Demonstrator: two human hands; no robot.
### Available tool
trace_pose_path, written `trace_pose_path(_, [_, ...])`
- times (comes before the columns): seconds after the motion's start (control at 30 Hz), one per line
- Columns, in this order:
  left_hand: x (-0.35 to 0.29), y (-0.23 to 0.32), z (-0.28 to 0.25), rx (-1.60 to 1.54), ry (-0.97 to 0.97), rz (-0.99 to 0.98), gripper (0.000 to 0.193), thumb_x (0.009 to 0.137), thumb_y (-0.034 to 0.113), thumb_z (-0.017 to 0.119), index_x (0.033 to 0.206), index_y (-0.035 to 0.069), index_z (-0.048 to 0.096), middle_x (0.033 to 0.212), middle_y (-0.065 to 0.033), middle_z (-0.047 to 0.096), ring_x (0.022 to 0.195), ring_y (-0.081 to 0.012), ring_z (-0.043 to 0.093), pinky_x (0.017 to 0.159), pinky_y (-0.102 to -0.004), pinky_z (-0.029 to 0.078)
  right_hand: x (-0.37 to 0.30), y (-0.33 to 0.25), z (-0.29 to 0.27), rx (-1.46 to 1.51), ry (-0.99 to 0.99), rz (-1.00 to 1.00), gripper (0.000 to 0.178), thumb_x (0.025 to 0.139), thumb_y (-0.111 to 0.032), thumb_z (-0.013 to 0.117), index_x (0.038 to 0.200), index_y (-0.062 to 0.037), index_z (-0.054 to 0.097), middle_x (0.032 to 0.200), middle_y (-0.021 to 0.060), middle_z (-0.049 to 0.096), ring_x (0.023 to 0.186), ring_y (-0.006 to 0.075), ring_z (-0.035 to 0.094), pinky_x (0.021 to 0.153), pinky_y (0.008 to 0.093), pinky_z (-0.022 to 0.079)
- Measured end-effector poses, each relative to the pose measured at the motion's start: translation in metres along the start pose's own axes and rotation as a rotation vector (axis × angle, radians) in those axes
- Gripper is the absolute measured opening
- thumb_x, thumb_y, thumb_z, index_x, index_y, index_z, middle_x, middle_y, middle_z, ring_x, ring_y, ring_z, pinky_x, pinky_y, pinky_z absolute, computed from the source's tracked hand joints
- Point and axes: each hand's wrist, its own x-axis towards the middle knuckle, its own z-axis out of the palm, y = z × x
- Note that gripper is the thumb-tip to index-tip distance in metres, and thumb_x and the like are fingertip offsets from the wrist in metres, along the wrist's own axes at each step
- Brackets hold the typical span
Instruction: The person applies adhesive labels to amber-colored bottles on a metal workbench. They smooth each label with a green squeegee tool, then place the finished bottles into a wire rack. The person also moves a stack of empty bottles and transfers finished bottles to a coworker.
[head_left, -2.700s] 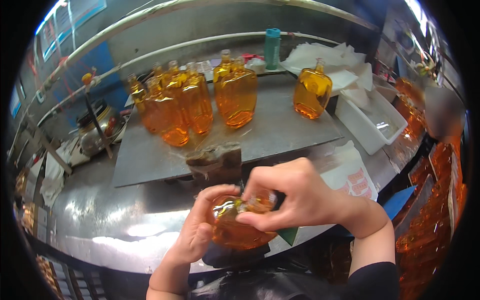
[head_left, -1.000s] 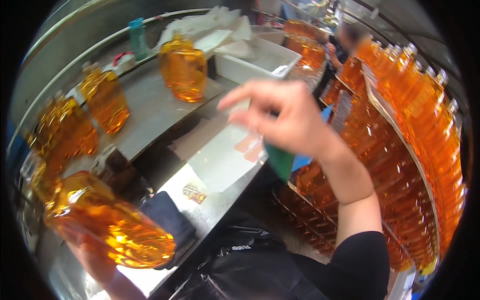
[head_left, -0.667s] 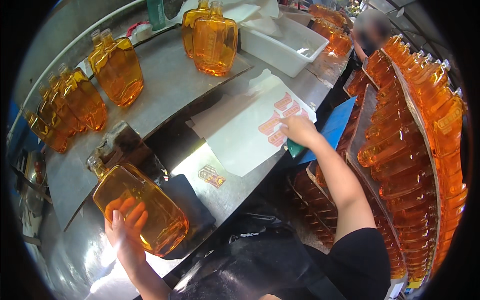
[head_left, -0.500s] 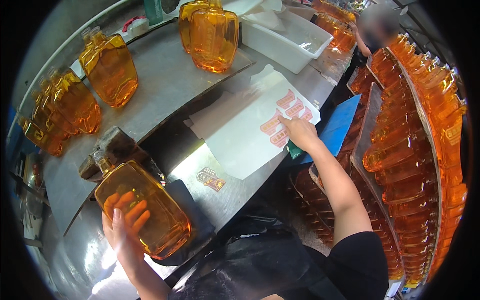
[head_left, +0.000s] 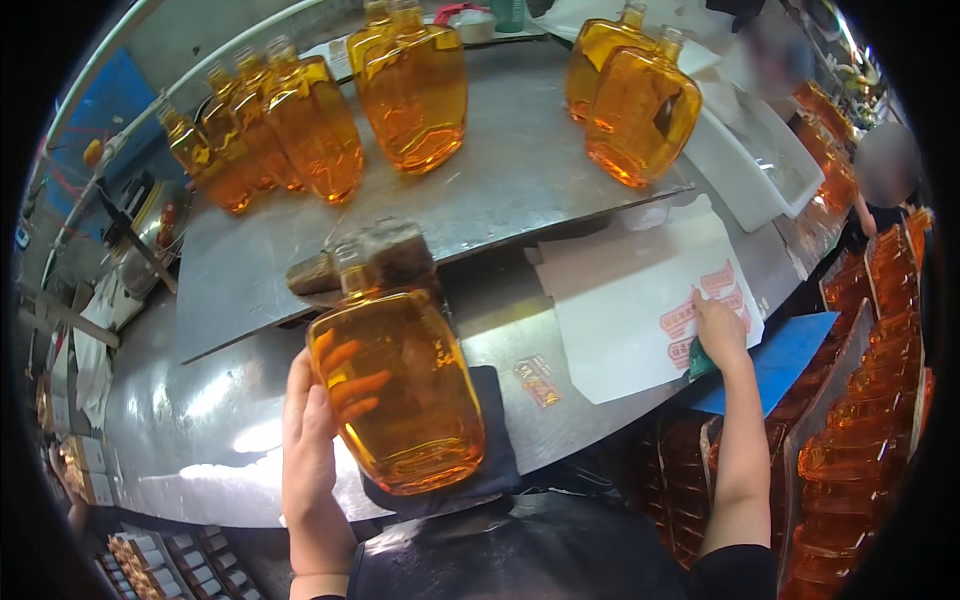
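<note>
My left hand (head_left: 312,440) is wrapped round the side of a flat amber glass bottle (head_left: 410,400), its fingers showing through the glass. The bottle leans with its neck by a dark, worn block (head_left: 390,252) and its base over a dark cloth (head_left: 490,420). On a white sheet (head_left: 620,330) to the right, my right hand (head_left: 722,330) has its fingertips at a group of pinkish-red printed labels (head_left: 680,322). A small green thing (head_left: 700,360), its kind unclear, shows under the curled fingers of that hand. A small brown-and-gold label (head_left: 537,381) lies between sheet and bottle.
More amber bottles (head_left: 415,100) stand on the raised metal board (head_left: 500,190), with two (head_left: 640,110) at its right end. A white plastic bin (head_left: 745,170) is behind the sheet. Right of me are a blue panel (head_left: 780,360) and racks of bottles (head_left: 860,420). Other people are at far right.
My view has swung left, so the table sits farther right in it. The bottle in my left hand looks more upright. My right hand is still at the red labels.
</note>
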Motion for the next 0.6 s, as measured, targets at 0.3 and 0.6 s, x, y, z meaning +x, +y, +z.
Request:
trace_pose_path(0.3, [0.005,-0.015,-0.013,-0.088,0.157,-0.087,0.056,0.101,0.043,0.035,0.145,0.008,0.034,0.139,-0.0142,0.048,0.107,-0.0316,0.062,0.084,-0.0387,0.054,0.032,-0.022,0.002,0.083,-0.005,-0.139,0.056,0.091,-0.008,0.042,0.141,-0.0321,0.046,0.088,0.0174,0.059,0.082,0.0356,0.061,0.073,0.0437,0.047])
trace_pose_path(0.6, [-0.007,-0.015,-0.017,0.026,0.198,0.027,0.063,0.1,0.049,0.039,0.141,0.001,0.037,0.137,-0.0157,0.048,0.111,-0.0282,0.06,0.086,-0.0322,0.05,0.108,-0.019,-0.009,0.013,0.044,-0.361,0.043,0.087,-0.015,0.053,0.128,-0.0257,0.058,0.101,0.0136,0.063,0.099,0.0333,0.06,0.082,0.0431,0.049])
